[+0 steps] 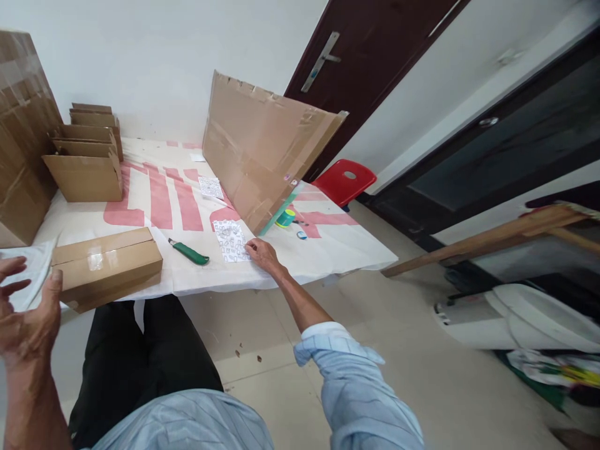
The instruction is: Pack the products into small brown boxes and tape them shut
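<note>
My left hand (30,315) is at the left edge of the view, fingers apart and nothing in it. Its thumb is in front of the left end of a closed carton (117,265) with clear tape across its top; whether it touches the carton I cannot tell. My right hand (264,255) has its fingers closed on the right edge of a printed paper sheet (229,240), which lies on the white cloth. Between the carton and the sheet lies a green utility knife (189,252).
Several open cartons (84,178) stand at the back left, beside a big cardboard box (21,137). A large cardboard panel (267,144) leans behind the sheet. Near it are a green tape roll (285,217), another printed sheet (210,187) and a red chair (345,181).
</note>
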Demonstrator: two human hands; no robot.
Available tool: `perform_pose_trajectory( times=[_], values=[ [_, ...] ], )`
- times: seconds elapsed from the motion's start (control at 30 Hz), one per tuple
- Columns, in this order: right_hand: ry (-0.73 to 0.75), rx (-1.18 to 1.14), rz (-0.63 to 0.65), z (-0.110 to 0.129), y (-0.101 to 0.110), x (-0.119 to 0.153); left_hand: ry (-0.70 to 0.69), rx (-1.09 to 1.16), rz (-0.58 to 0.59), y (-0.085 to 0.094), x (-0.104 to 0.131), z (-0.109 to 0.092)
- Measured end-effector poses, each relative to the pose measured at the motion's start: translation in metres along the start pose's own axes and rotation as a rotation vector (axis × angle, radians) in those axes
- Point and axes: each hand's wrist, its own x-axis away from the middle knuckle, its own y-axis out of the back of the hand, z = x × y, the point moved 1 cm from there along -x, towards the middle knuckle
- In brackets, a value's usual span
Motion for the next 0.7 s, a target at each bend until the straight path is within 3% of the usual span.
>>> perform_pose_trajectory(
  times=[0.07, 0.1, 0.17, 0.23, 0.37, 0.47, 0.57, 0.7],
  values=[
    [-0.008, -0.015, -0.018, 0.0, 0.0, 0.001, -0.139, 0.042, 0.022, -0.006, 0.009, -0.049],
    [-0.012, -0.022, -0.028, 0.0, 0.0, 0.001, -0.196, 0.127, 0.098, -0.014, 0.016, -0.074],
    [-0.017, -0.038, -0.048, 0.0, 0.0, 0.001, -0.297, 0.317, 0.338, -0.044, 0.039, -0.118],
    [-0.019, -0.054, -0.066, -0.001, -0.001, 0.0, -0.328, 0.452, 0.599, -0.088, 0.066, -0.147],
    [-0.017, -0.091, -0.097, -0.005, -0.002, -0.001, -0.434, 0.405, 1.028, -0.191, 0.111, -0.17],
    [-0.008, -0.119, -0.109, -0.009, -0.003, -0.002, -0.489, 0.247, 1.224, -0.251, 0.127, -0.181],
    [0.01, -0.147, -0.11, -0.012, -0.004, -0.002, -0.522, 0.11, 1.313, -0.291, 0.136, -0.192],
    [0.026, -0.174, -0.1, -0.016, -0.005, -0.004, -0.564, 0.016, 1.357, -0.32, 0.148, -0.201]
  ],
)
